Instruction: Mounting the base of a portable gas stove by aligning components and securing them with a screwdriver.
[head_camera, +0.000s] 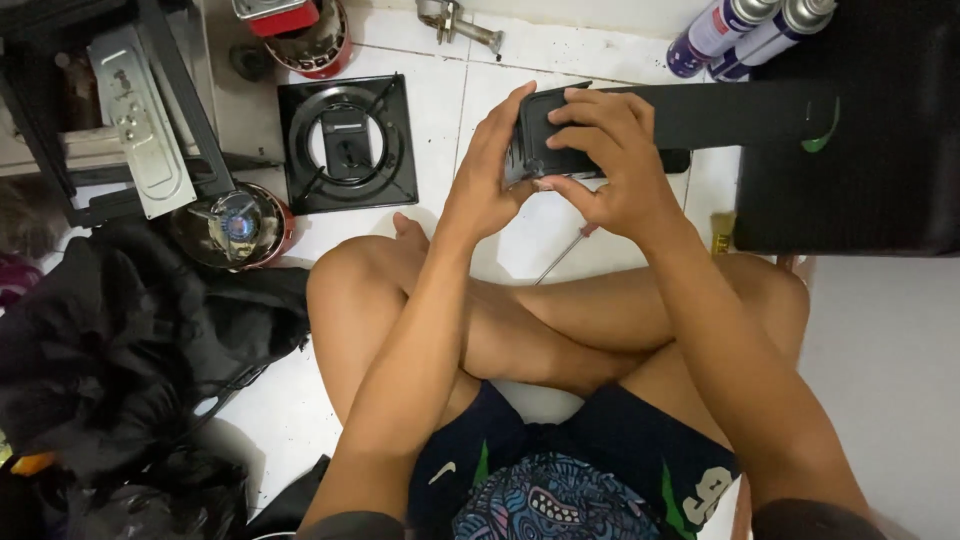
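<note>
Black panel (610, 125), upper centre of frame, clamped by left hand (490, 180) and right hand (610, 160); screwdriver (565, 252) lies unused below, stove base (347, 143) still apart.

The person wears dark navy shorts (600, 450) with a busy print at the front: a blue and purple patterned figure with rows of white teeth, green slashes beside it, and a small white mark on one leg. A large pale numeral sits on the other leg, only partly in view. Both legs are bare below the shorts, and the feet are bare too. The arms are bare down to the left hand (490, 175) and right hand (615, 160), without rings, watch or sleeves.
</note>
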